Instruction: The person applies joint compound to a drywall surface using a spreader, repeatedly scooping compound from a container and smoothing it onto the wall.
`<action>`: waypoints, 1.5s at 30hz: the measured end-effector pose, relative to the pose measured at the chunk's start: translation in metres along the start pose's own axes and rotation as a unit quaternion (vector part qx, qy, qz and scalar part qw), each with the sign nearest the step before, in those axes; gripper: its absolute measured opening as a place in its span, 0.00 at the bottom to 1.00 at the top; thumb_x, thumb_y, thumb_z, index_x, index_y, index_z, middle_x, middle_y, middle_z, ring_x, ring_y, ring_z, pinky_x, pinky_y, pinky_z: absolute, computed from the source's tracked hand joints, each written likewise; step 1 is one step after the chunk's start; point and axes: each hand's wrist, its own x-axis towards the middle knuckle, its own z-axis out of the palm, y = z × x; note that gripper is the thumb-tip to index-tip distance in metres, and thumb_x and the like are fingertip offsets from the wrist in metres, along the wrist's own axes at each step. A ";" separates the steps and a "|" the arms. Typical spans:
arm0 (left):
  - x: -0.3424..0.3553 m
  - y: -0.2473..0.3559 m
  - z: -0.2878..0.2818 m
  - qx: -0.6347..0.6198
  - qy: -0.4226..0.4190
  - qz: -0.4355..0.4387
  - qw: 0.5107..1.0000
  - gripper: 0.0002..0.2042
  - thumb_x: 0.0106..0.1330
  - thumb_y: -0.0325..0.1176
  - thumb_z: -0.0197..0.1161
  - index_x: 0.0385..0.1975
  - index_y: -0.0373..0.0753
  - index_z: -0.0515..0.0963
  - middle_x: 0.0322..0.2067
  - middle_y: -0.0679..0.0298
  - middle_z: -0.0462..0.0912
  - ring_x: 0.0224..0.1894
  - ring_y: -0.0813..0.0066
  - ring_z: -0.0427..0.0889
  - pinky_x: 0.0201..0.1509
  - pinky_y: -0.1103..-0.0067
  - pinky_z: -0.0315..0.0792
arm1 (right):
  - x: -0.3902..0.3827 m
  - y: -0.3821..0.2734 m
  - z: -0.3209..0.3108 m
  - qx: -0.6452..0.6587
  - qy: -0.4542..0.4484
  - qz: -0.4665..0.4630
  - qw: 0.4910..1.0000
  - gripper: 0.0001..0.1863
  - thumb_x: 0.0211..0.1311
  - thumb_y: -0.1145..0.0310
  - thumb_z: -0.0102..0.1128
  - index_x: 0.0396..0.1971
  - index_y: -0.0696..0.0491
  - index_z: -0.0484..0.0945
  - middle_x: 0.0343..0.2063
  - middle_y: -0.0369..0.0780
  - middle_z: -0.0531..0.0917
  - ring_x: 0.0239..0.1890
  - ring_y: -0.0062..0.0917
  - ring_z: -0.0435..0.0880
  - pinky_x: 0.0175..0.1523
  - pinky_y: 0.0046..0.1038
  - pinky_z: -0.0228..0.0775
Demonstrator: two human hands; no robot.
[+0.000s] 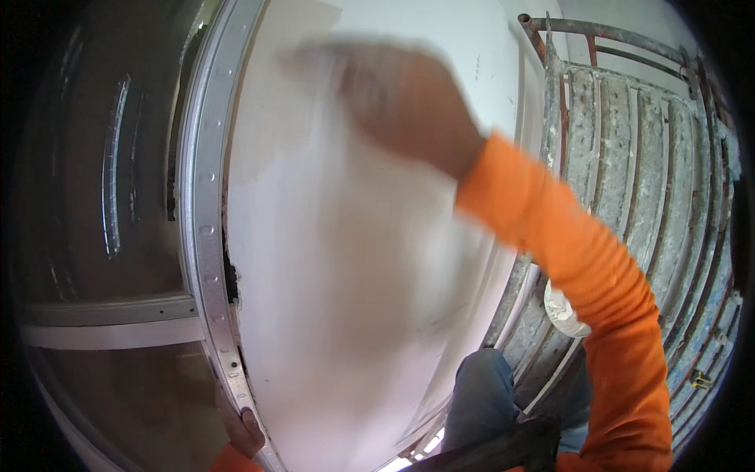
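Note:
A pale wall panel (354, 259) fills the middle, with a darker beige patch near its upper left. My right hand (401, 106), in an orange sleeve, is raised in front of the panel's upper part. Motion smears its fingers, so whether it holds anything cannot be made out. Along the panel's left edge runs a perforated metal stud (206, 197). At the lower left my left hand (240, 425) is closed around this stud, its thumb on the near side and its other fingers partly hidden.
To the right lies a paint-spattered scaffold platform (613, 149) of metal slats with a tubular rail (621, 33) at its far end. A white round container (565, 311) sits on it, partly behind my right arm. My jean-clad knee (480, 393) is below. Dark framed panels (79, 157) stand left.

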 end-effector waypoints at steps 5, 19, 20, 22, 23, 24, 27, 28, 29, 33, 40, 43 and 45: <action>-0.015 -0.024 0.009 0.027 -0.025 -0.006 0.999 0.37 0.79 0.53 0.39 0.70 0.18 0.51 0.65 0.31 0.62 0.68 0.34 0.64 0.72 0.54 0.57 | 0.096 0.110 -0.011 -0.074 0.067 0.021 0.995 0.21 0.68 0.65 0.47 0.56 0.53 0.81 0.47 0.54 0.84 0.49 0.51 0.84 0.58 0.44 0.75; 0.012 0.005 0.004 0.028 0.004 0.006 1.000 0.31 0.79 0.42 0.41 0.70 0.19 0.53 0.68 0.32 0.60 0.71 0.35 0.62 0.74 0.54 0.55 | -0.103 -0.150 0.048 0.049 -0.079 0.080 0.992 0.24 0.64 0.66 0.58 0.62 0.48 0.76 0.58 0.38 0.79 0.60 0.44 0.75 0.65 0.46 0.66; 0.020 0.011 0.003 0.034 0.003 0.044 0.998 0.31 0.80 0.41 0.40 0.71 0.19 0.53 0.69 0.32 0.60 0.71 0.34 0.61 0.74 0.54 0.55 | -0.126 -0.171 0.042 0.076 -0.145 0.095 0.982 0.27 0.66 0.64 0.57 0.66 0.49 0.72 0.59 0.40 0.77 0.62 0.49 0.71 0.66 0.47 0.65; 0.022 0.013 0.005 0.029 0.014 0.051 0.998 0.30 0.80 0.41 0.40 0.71 0.20 0.54 0.69 0.33 0.60 0.71 0.34 0.61 0.74 0.54 0.55 | -0.140 -0.194 0.019 0.052 -0.172 0.062 0.982 0.28 0.67 0.65 0.56 0.67 0.51 0.71 0.60 0.42 0.77 0.65 0.44 0.72 0.66 0.44 0.66; 0.020 0.014 0.005 0.029 0.023 0.054 0.998 0.30 0.80 0.41 0.39 0.71 0.21 0.54 0.69 0.34 0.60 0.70 0.34 0.61 0.74 0.54 0.55 | -0.140 -0.201 0.008 0.106 -0.180 0.097 0.973 0.28 0.66 0.69 0.57 0.67 0.50 0.71 0.55 0.43 0.80 0.59 0.40 0.77 0.66 0.39 0.68; 0.021 0.016 0.004 0.027 0.026 0.049 0.998 0.30 0.80 0.41 0.39 0.71 0.21 0.54 0.69 0.34 0.60 0.70 0.34 0.61 0.74 0.54 0.55 | -0.140 -0.205 -0.003 0.159 -0.188 0.131 0.960 0.28 0.65 0.72 0.59 0.67 0.49 0.72 0.50 0.43 0.83 0.54 0.36 0.81 0.66 0.34 0.71; 0.019 0.021 0.001 0.022 0.033 0.057 0.998 0.29 0.79 0.38 0.41 0.71 0.21 0.54 0.69 0.35 0.61 0.71 0.34 0.62 0.75 0.54 0.55 | -0.132 -0.170 -0.022 0.289 -0.230 0.344 0.864 0.15 0.67 0.73 0.55 0.52 0.57 0.76 0.42 0.41 0.83 0.46 0.29 0.83 0.52 0.28 0.77; 0.017 0.016 0.005 0.023 0.037 0.068 0.997 0.28 0.79 0.37 0.42 0.71 0.22 0.54 0.70 0.35 0.61 0.71 0.35 0.62 0.75 0.54 0.55 | -0.122 -0.167 -0.030 0.353 -0.214 0.437 0.799 0.14 0.67 0.72 0.53 0.50 0.58 0.76 0.40 0.40 0.82 0.44 0.27 0.81 0.50 0.27 0.76; 0.017 0.014 0.006 0.027 0.042 0.079 0.996 0.28 0.79 0.36 0.43 0.72 0.23 0.54 0.70 0.36 0.61 0.71 0.35 0.62 0.75 0.54 0.56 | -0.112 -0.165 -0.035 0.405 -0.185 0.511 0.735 0.13 0.68 0.71 0.50 0.48 0.59 0.76 0.39 0.39 0.81 0.42 0.24 0.79 0.48 0.26 0.74; 0.018 0.014 0.005 -0.024 0.062 0.097 0.993 0.27 0.78 0.34 0.46 0.72 0.24 0.55 0.70 0.37 0.61 0.72 0.37 0.62 0.75 0.55 0.56 | -0.086 -0.175 -0.031 0.374 -0.079 0.566 0.731 0.13 0.68 0.69 0.48 0.44 0.60 0.77 0.37 0.38 0.78 0.39 0.21 0.75 0.49 0.24 0.69; 0.020 0.012 0.012 -0.074 0.087 0.108 0.988 0.27 0.78 0.31 0.49 0.74 0.31 0.56 0.73 0.47 0.61 0.74 0.45 0.61 0.76 0.59 0.56 | -0.049 -0.163 0.018 0.222 -0.270 0.270 0.897 0.14 0.70 0.68 0.49 0.44 0.63 0.77 0.39 0.43 0.80 0.41 0.28 0.83 0.51 0.29 0.79; 0.020 0.012 0.010 -0.108 0.099 0.134 0.980 0.27 0.78 0.30 0.49 0.74 0.33 0.57 0.73 0.48 0.62 0.74 0.46 0.61 0.76 0.59 0.56 | -0.003 -0.188 0.035 0.189 -0.381 0.312 0.850 0.15 0.73 0.69 0.47 0.45 0.67 0.76 0.42 0.47 0.81 0.41 0.32 0.86 0.53 0.30 0.83; 0.022 0.010 0.011 -0.108 0.104 0.144 0.978 0.26 0.78 0.30 0.49 0.74 0.33 0.58 0.72 0.48 0.62 0.74 0.46 0.61 0.76 0.59 0.56 | 0.024 -0.207 0.039 -0.104 -0.501 0.006 0.859 0.16 0.75 0.70 0.46 0.47 0.69 0.75 0.44 0.50 0.82 0.42 0.34 0.87 0.52 0.30 0.85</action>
